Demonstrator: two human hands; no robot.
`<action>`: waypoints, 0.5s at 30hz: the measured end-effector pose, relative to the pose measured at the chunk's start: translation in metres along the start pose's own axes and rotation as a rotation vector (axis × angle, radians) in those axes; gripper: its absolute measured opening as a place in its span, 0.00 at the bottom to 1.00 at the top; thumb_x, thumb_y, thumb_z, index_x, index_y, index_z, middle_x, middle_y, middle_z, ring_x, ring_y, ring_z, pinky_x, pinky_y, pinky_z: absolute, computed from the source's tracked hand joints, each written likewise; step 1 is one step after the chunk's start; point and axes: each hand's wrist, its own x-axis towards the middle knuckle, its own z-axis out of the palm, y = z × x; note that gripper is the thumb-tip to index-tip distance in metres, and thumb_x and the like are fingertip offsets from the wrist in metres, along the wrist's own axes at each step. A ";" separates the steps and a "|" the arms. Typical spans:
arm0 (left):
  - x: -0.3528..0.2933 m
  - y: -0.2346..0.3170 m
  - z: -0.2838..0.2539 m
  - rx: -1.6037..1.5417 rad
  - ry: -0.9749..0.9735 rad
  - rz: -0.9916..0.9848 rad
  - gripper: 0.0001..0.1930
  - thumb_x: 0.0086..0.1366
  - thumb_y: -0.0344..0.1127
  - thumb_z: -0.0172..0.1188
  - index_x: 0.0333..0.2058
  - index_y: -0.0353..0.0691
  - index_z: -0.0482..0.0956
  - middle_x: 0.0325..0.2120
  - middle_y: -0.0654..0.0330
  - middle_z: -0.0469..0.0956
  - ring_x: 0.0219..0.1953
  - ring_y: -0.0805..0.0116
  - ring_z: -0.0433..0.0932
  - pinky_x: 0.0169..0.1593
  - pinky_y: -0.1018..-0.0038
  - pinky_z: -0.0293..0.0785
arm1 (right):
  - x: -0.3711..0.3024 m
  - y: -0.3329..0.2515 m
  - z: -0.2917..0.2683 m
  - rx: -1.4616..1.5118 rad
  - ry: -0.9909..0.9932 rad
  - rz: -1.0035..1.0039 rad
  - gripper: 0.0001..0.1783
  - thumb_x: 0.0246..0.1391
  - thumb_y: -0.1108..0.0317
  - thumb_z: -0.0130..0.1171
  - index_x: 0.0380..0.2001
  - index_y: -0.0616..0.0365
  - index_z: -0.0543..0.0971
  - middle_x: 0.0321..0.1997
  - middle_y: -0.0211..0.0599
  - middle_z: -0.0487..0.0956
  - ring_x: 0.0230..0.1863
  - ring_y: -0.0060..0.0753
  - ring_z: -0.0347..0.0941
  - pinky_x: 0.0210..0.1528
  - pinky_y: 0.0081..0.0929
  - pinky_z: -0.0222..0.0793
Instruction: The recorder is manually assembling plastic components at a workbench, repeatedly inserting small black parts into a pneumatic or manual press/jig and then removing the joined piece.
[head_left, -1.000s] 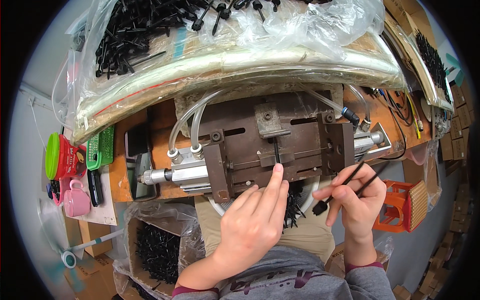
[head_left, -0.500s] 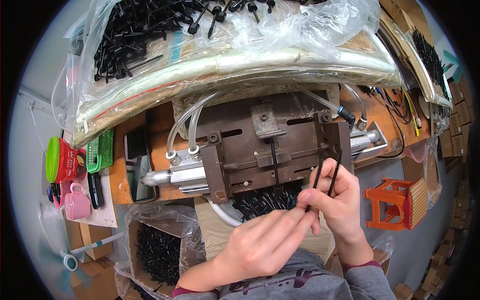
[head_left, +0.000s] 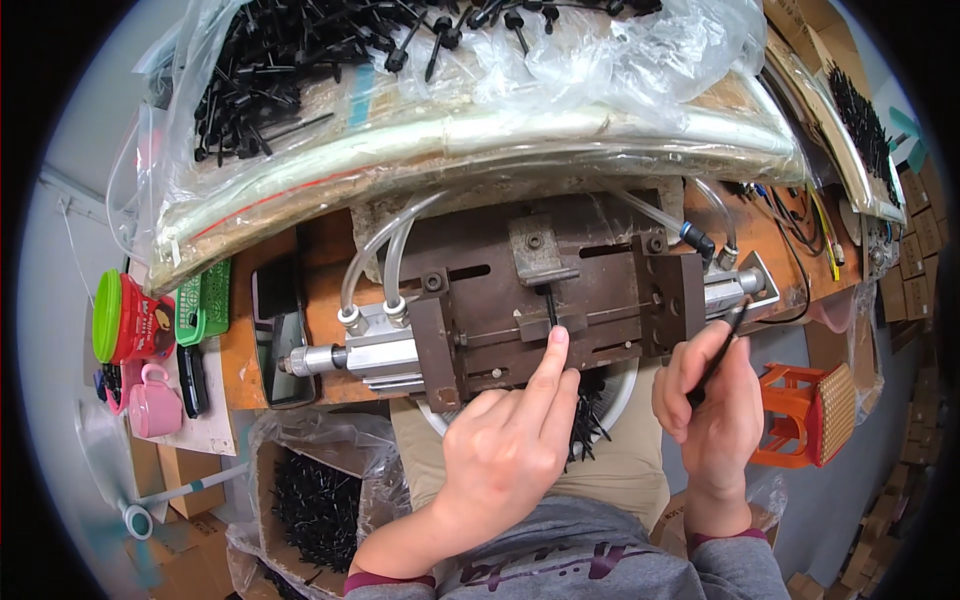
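Observation:
My left hand (head_left: 510,440) reaches over the front of a brown metal fixture (head_left: 590,285). Its index finger points forward, the tip on or just above the near end of a thin black rod (head_left: 552,305). That rod lies under a small metal clamp block (head_left: 537,250) in the fixture's middle. Nothing shows in the left hand, though its thumb is hidden. Farther right, my right hand (head_left: 712,405) is closed on a slim black rod (head_left: 722,355), tilted up to the right. Below the fixture, black rods (head_left: 588,420) fill a round pale tray (head_left: 627,400) by my lap.
Air cylinders (head_left: 380,355) with clear hoses flank the fixture. A plastic-lined shelf (head_left: 480,130) of black parts (head_left: 260,80) overhangs behind. At left are a phone (head_left: 282,350), green basket (head_left: 205,305) and pink cup (head_left: 156,405). An orange stool (head_left: 785,400) stands right; a box (head_left: 315,510) of rods, lower left.
My hands were together over the tray, with two black rods upright at the right hand. The left has moved up to the fixture; the right has shifted rightward with a rod.

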 end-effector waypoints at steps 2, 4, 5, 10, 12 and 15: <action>0.001 0.001 -0.001 0.017 -0.006 0.009 0.14 0.48 0.30 0.73 0.36 0.36 0.85 0.49 0.52 0.82 0.21 0.72 0.77 0.27 0.78 0.71 | 0.004 -0.002 0.009 -0.206 0.086 -0.131 0.24 0.73 0.53 0.38 0.33 0.64 0.71 0.24 0.30 0.68 0.21 0.19 0.59 0.25 0.18 0.54; 0.000 0.002 -0.002 0.012 -0.007 -0.003 0.15 0.48 0.31 0.73 0.37 0.36 0.84 0.49 0.53 0.83 0.22 0.72 0.78 0.27 0.78 0.71 | 0.005 -0.007 0.004 -0.538 0.142 -0.283 0.23 0.72 0.58 0.42 0.30 0.64 0.76 0.29 0.29 0.68 0.26 0.18 0.60 0.30 0.18 0.55; 0.001 0.001 -0.003 0.008 -0.008 -0.010 0.16 0.48 0.31 0.73 0.37 0.36 0.84 0.48 0.53 0.83 0.22 0.72 0.79 0.27 0.78 0.71 | 0.005 -0.012 0.003 -0.566 0.125 -0.248 0.22 0.71 0.58 0.44 0.30 0.65 0.77 0.29 0.28 0.67 0.26 0.18 0.60 0.30 0.18 0.54; 0.008 0.008 -0.021 -0.369 0.200 0.179 0.21 0.49 0.28 0.76 0.44 0.34 0.84 0.46 0.50 0.83 0.32 0.65 0.85 0.31 0.77 0.80 | 0.008 -0.029 0.022 -0.305 -0.051 0.018 0.12 0.69 0.68 0.49 0.35 0.64 0.78 0.31 0.27 0.72 0.28 0.14 0.63 0.31 0.14 0.57; 0.010 0.009 -0.027 -0.367 0.247 0.232 0.19 0.49 0.27 0.75 0.43 0.34 0.85 0.42 0.53 0.84 0.32 0.65 0.85 0.32 0.76 0.82 | 0.015 -0.037 0.028 -0.214 -0.180 0.188 0.06 0.69 0.73 0.50 0.40 0.63 0.76 0.31 0.24 0.74 0.26 0.11 0.65 0.28 0.12 0.59; 0.009 0.009 -0.038 -0.360 0.272 0.144 0.18 0.49 0.25 0.75 0.41 0.35 0.86 0.39 0.55 0.83 0.31 0.65 0.85 0.32 0.76 0.82 | 0.040 -0.048 0.036 -0.141 -0.264 0.308 0.07 0.69 0.71 0.51 0.43 0.62 0.75 0.30 0.25 0.75 0.23 0.11 0.65 0.25 0.12 0.59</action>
